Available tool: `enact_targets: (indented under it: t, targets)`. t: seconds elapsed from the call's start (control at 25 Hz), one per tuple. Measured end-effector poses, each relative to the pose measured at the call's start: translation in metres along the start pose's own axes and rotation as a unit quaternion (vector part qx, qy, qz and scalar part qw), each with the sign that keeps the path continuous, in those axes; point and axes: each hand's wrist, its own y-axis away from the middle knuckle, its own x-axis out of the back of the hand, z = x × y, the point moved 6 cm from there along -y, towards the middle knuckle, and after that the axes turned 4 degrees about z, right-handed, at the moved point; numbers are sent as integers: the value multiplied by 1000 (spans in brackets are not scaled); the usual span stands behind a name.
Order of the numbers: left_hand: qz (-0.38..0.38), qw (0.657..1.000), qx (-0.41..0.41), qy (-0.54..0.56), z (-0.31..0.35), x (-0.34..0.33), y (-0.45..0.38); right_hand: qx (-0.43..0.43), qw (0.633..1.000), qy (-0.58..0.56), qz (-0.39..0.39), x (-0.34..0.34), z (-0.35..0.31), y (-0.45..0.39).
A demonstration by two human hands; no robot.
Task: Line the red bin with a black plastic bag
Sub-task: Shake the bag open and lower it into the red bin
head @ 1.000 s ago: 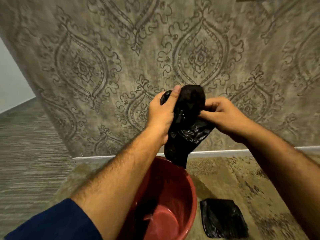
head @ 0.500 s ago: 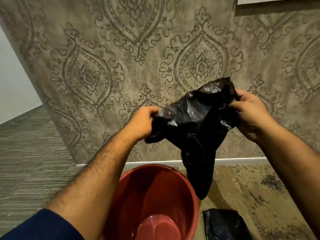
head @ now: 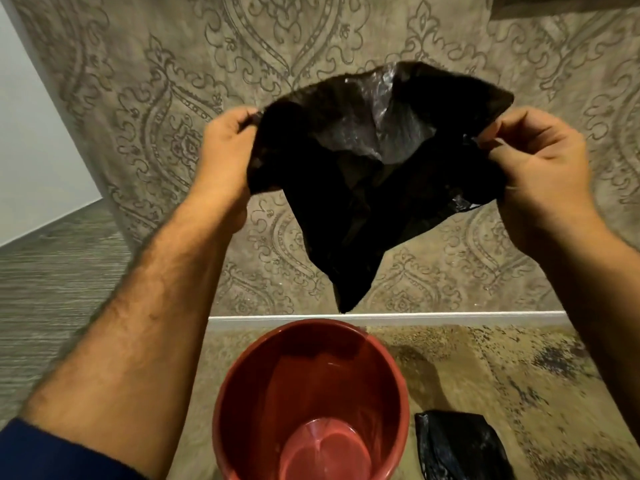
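On carpet [head: 485, 375]: one red bin [head: 242, 375], two black bags, one [head: 363, 188] gripped by both hands.

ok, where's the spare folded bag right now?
Head view, bottom right: the folded black bag lies on the floor just right of the red bin, apart from both hands.

We see the black plastic bag [head: 363, 188] held up in the air, its mouth spread wide, its crumpled bottom tapering to a point at 6 o'clock, just above the upright, unlined red bin [head: 242, 393].
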Motion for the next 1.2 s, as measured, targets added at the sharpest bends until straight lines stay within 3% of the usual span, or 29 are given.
enact_targets:
  t: [0.16,0.36,0.56,0.68,0.8,1.0,1.12,1.2]
  targets:
    - [2,1000,-12,-11,44,19,9,-13,998,-40,-35,-22,-16,4]
    - [-75,993,1,-90,39,35,3,-138,987,45,-75,-36,7,18]
    - [-256,928,102,-251,-55,39,11,-285,926,182,-167,-39,67,51]
    - [-318,877,138,-331,-116,58,18,-325,877,242,-259,-35,107,72]
    - [-363,854,189,-323,-170,69,41,-357,827,301,-313,-24,144,98]
    - [-329,851,240,-332,-238,88,84,-330,775,428,-327,-3,194,136]
    - [-297,862,260,-317,-251,96,91,-285,768,490,-298,4,203,139]
    - [-283,881,252,-284,-250,91,85,-200,786,514,-280,-5,195,133]
